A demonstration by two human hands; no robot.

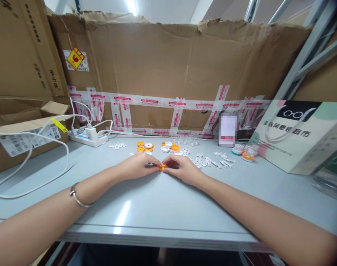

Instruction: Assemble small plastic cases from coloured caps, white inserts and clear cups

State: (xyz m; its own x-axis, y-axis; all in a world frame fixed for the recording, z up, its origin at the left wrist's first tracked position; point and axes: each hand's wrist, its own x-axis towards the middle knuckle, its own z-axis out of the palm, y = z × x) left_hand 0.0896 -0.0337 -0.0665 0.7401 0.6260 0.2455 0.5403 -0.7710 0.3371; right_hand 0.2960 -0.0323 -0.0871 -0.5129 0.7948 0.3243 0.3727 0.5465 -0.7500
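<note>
My left hand and my right hand meet at the middle of the grey table. Both pinch one small orange part between their fingertips, low over the tabletop. A silver bangle sits on my left wrist. Just beyond the hands lie orange and white round caps, a second group of caps, and a scatter of small white plastic pieces.
A white power strip with plugs and white cables lies at the back left, beside cardboard boxes. A printed carton stands at the right. Taped cardboard walls the back. Two capped pieces rest near the carton.
</note>
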